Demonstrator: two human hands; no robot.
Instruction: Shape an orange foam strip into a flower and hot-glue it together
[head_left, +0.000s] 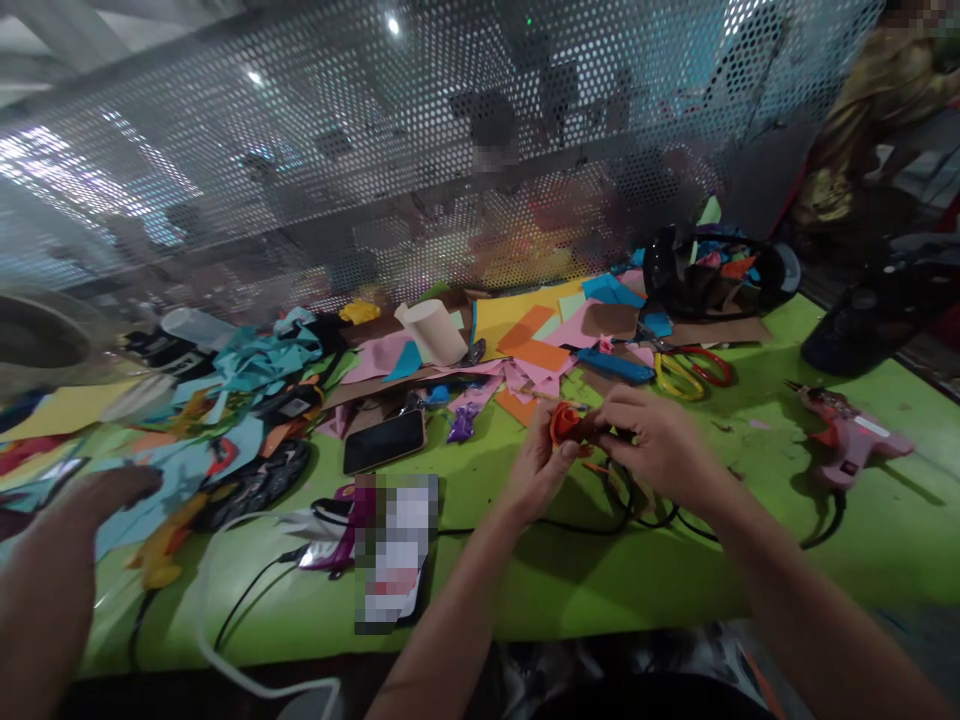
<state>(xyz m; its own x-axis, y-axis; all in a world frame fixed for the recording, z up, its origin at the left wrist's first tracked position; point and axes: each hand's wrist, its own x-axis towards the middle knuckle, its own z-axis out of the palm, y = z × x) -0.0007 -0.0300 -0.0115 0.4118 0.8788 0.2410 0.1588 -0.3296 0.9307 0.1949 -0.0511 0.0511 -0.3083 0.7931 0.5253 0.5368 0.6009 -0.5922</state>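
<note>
An orange paper flower (564,424), rolled in a spiral like a rose, sits between the thumb and fingers of my left hand (537,462). My right hand (649,432) is beside it on the right, fingers pinched together close to the flower. Something dark brown shows between the two hands, but I cannot make out what it is. Under my hands a black cable (660,522) runs across the green table (600,590). Yellow-and-red-handled scissors (679,375) lie just beyond my right hand, and a pink glue gun (855,440) rests farther right.
Coloured paper scraps (536,340) and a white roll (435,333) cover the back, before a perforated metal screen (420,200). Two phones (385,442) lie left of my hands. Another person's hand (112,500) reaches in at left, near a yellow glue gun (161,550). A dark bottle (844,325) stands right.
</note>
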